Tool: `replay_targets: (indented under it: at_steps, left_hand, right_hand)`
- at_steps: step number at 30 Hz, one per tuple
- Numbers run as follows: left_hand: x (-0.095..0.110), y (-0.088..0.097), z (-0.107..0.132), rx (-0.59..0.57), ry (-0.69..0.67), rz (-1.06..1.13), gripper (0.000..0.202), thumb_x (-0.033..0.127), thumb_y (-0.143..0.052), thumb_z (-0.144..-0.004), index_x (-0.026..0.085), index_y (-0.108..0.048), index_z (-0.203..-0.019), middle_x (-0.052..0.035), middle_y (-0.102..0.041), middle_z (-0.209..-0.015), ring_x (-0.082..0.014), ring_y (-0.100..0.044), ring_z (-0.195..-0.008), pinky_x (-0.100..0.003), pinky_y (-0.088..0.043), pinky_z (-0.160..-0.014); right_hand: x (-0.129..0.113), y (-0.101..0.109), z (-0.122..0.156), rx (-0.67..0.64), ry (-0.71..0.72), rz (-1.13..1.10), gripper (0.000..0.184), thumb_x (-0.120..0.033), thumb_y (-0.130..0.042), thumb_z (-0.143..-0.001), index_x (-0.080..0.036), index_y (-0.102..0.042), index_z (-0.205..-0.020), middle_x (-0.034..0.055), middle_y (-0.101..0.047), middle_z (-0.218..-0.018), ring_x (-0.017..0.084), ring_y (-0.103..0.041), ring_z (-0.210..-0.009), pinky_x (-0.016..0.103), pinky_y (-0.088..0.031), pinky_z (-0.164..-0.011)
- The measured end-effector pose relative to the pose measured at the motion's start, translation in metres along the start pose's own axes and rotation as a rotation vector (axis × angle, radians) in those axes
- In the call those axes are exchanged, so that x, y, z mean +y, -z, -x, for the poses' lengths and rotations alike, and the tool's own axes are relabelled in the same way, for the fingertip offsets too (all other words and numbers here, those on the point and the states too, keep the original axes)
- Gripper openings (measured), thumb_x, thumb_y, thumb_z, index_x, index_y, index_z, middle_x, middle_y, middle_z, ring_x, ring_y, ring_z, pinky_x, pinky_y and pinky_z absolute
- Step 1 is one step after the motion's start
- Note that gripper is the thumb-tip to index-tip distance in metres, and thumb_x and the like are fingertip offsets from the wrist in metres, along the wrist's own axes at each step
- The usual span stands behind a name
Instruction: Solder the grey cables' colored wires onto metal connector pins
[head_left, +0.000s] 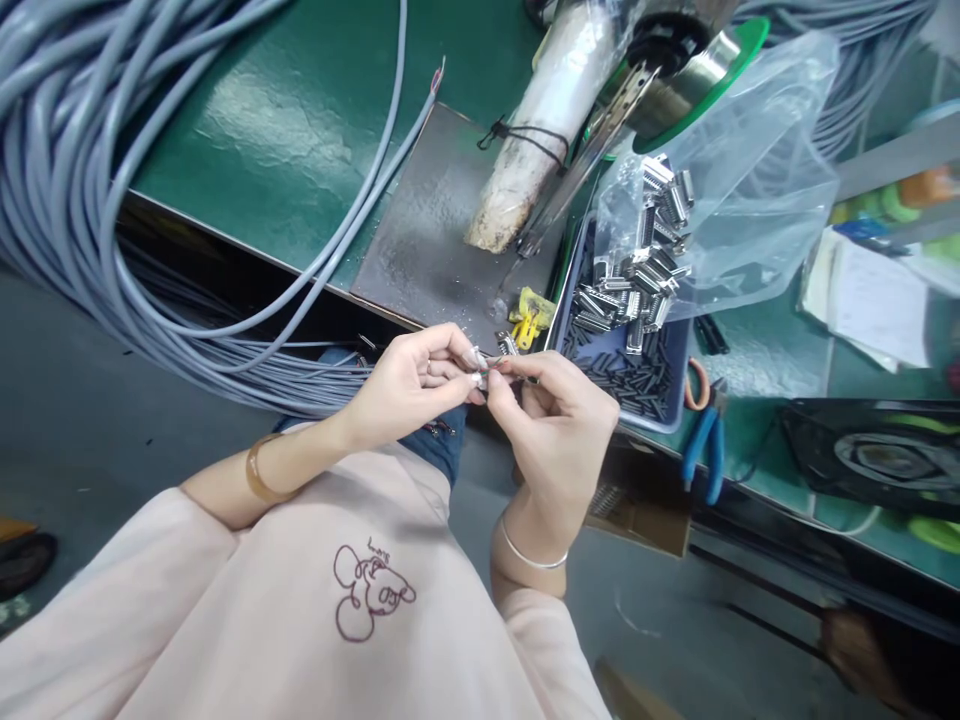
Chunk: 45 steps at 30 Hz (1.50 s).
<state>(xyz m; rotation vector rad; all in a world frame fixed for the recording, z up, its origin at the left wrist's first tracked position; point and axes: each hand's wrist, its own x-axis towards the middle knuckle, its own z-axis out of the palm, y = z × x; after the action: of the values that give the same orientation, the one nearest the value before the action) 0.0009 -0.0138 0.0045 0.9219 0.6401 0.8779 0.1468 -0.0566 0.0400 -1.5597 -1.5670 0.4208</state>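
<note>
My left hand (424,375) and my right hand (559,415) meet over my lap, just off the bench edge. Both are closed, thumb against forefinger, their tips nearly touching. White coverings show on the left thumb and forefinger tips. What the left fingers pinch is too small and hidden to make out. Between the right fingertips is what looks like a thin wire (495,364), mostly hidden. Just beyond them lie a small metal connector (506,343) and a yellow clip (527,328). Grey cables (322,380) run beneath my left wrist.
A soldering iron (555,205) is tied to a white-wrapped support (536,120) above a metal plate (420,220). At right are a bin (675,405) of black sleeves and metal connectors (652,270), a solder spool (697,90), and blue-handled pliers (703,450). Coiled cable (60,150) fills the left.
</note>
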Motion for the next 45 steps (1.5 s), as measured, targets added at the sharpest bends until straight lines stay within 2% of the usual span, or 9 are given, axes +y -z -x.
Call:
replay_targets:
  at_steps: [6,11,15,19,22,30,36,42,45]
  left_hand:
    - [0.0,0.0,-0.001,0.022,-0.007,-0.005,0.021,0.007,-0.074,-0.074,0.015,-0.057,-0.084,0.0025,-0.068,-0.077,-0.0078,-0.074,-0.068,-0.014,-0.06,-0.068]
    - [0.001,0.002,-0.004,0.013,0.033,-0.011,0.022,0.012,-0.074,-0.077,0.016,-0.054,-0.084,0.0024,-0.067,-0.073,-0.0081,-0.071,-0.063,-0.014,-0.057,-0.06]
    - [0.002,0.003,-0.005,0.011,0.035,-0.052,0.02,0.014,-0.074,-0.078,0.016,-0.054,-0.084,0.0038,-0.063,-0.07,-0.0054,-0.065,-0.056,-0.012,-0.049,-0.05]
    - [0.003,0.0,-0.005,0.05,-0.002,-0.084,0.02,0.011,-0.073,-0.075,0.015,-0.055,-0.082,0.0038,-0.063,-0.074,-0.0038,-0.063,-0.057,-0.011,-0.05,-0.053]
    - [0.004,-0.002,-0.005,0.059,-0.021,-0.106,0.019,0.009,-0.071,-0.074,0.015,-0.055,-0.082,0.0035,-0.062,-0.076,-0.0034,-0.063,-0.059,-0.011,-0.051,-0.056]
    - [0.004,-0.001,-0.005,0.038,-0.031,-0.153,0.016,0.012,-0.071,-0.075,0.015,-0.056,-0.082,0.0036,-0.061,-0.076,-0.0047,-0.062,-0.06,-0.014,-0.052,-0.058]
    - [0.004,-0.002,-0.006,0.001,-0.041,-0.186,0.015,0.011,-0.071,-0.072,0.015,-0.059,-0.08,0.0032,-0.061,-0.073,-0.0037,-0.055,-0.059,-0.014,-0.047,-0.057]
    - [0.004,-0.001,-0.006,-0.03,-0.016,-0.134,0.015,0.011,-0.07,-0.072,0.015,-0.059,-0.081,0.0043,-0.06,-0.072,-0.0027,-0.053,-0.058,-0.013,-0.044,-0.056]
    - [0.004,0.0,-0.006,-0.035,-0.008,-0.122,0.016,0.009,-0.071,-0.073,0.015,-0.059,-0.082,0.0036,-0.061,-0.074,-0.0027,-0.055,-0.06,-0.013,-0.044,-0.057]
  right_hand:
    - [0.003,-0.001,0.001,0.0,-0.103,-0.047,0.009,-0.017,-0.067,-0.082,-0.019,-0.074,-0.076,-0.0032,-0.066,-0.066,0.004,-0.039,-0.045,0.021,-0.028,-0.043]
    - [0.009,-0.003,0.001,-0.003,-0.125,-0.113,0.008,-0.02,-0.069,-0.083,-0.02,-0.074,-0.077,-0.0008,-0.07,-0.07,0.008,-0.052,-0.052,0.021,-0.032,-0.045]
    - [0.01,-0.005,0.002,0.03,-0.027,-0.038,0.011,-0.02,-0.067,-0.086,-0.02,-0.072,-0.076,-0.0009,-0.068,-0.071,0.01,-0.057,-0.059,0.022,-0.039,-0.049]
    - [0.011,-0.008,0.004,0.109,0.134,0.099,0.011,-0.013,-0.069,-0.086,-0.021,-0.07,-0.079,-0.003,-0.068,-0.073,0.008,-0.053,-0.056,0.023,-0.042,-0.054]
    - [0.013,-0.009,0.004,0.126,0.156,0.098,0.011,-0.011,-0.071,-0.086,-0.021,-0.069,-0.08,-0.0044,-0.068,-0.073,0.005,-0.047,-0.051,0.022,-0.04,-0.052]
    - [0.013,-0.006,0.001,0.066,-0.074,-0.055,0.01,-0.02,-0.068,-0.085,-0.019,-0.068,-0.076,-0.0033,-0.064,-0.071,0.005,-0.043,-0.049,0.022,-0.031,-0.046]
    - [0.01,0.0,-0.004,-0.005,-0.254,-0.175,0.011,-0.025,-0.067,-0.08,-0.019,-0.066,-0.071,-0.0048,-0.057,-0.064,0.004,-0.031,-0.044,0.021,-0.021,-0.041]
    - [0.012,0.005,-0.008,-0.068,-0.28,-0.197,0.009,-0.026,-0.067,-0.079,-0.02,-0.074,-0.08,-0.0034,-0.063,-0.068,0.003,-0.03,-0.044,0.021,-0.022,-0.042]
    - [0.013,0.007,-0.007,-0.084,-0.251,-0.186,0.009,-0.025,-0.067,-0.079,-0.02,-0.073,-0.074,-0.0047,-0.057,-0.062,0.004,-0.031,-0.045,0.021,-0.024,-0.043]
